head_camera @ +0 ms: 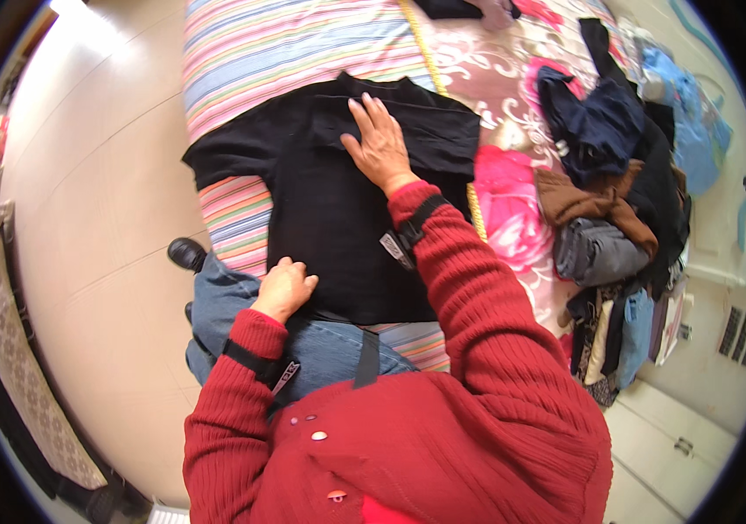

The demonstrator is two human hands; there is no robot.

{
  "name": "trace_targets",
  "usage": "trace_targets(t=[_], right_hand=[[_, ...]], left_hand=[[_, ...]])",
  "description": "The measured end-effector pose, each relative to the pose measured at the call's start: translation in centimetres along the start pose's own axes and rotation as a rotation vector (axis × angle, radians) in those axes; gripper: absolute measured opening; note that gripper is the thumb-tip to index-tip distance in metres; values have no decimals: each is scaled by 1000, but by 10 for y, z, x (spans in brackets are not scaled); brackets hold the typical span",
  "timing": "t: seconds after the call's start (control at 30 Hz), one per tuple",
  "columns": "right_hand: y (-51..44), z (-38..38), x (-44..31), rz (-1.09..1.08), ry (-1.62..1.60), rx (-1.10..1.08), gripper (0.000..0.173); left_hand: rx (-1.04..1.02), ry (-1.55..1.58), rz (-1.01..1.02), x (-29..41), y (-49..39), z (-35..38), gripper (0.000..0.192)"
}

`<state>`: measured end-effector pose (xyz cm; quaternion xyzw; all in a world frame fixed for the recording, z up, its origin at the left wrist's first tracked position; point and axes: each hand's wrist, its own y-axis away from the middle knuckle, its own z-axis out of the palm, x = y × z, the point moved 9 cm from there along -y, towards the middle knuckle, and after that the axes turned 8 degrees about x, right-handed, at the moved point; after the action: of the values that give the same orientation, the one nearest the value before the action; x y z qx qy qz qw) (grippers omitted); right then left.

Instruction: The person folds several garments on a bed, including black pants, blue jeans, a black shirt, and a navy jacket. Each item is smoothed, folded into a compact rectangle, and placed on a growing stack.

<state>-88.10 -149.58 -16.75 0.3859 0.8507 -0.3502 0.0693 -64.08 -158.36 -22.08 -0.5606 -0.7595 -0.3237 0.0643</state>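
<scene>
A black long-sleeved top (346, 223) lies spread on a striped bed sheet, its collar away from me. One sleeve reaches out to the left; the one on the right appears folded in across the chest. My right hand (379, 147) rests flat on the upper chest, with fingers extended and the thumb apart. At the lower left edge of the top, my left hand (284, 288) has its fingers curled on the fabric; the fingertips are partly hidden. Beneath the top, the striped sheet (307, 46) has pink, blue, orange and green bands.
To the right, a pink floral blanket (510, 216) carries a heap of clothes, including a navy garment (595, 124), a brown garment (589, 196) and folded grey trousers (599, 252). White drawers (667, 445) stand at lower right. Tiled floor (98, 196) runs along the bed's left side.
</scene>
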Motion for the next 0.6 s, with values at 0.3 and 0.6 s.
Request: trace_targets(t=[0.3, 0.6], right_hand=[[33, 54, 16, 57, 258, -363, 64], [29, 51, 13, 56, 241, -335, 65]], left_hand=[[201, 977, -284, -124, -69, -109, 22], [204, 1267, -999, -262, -97, -47, 62]])
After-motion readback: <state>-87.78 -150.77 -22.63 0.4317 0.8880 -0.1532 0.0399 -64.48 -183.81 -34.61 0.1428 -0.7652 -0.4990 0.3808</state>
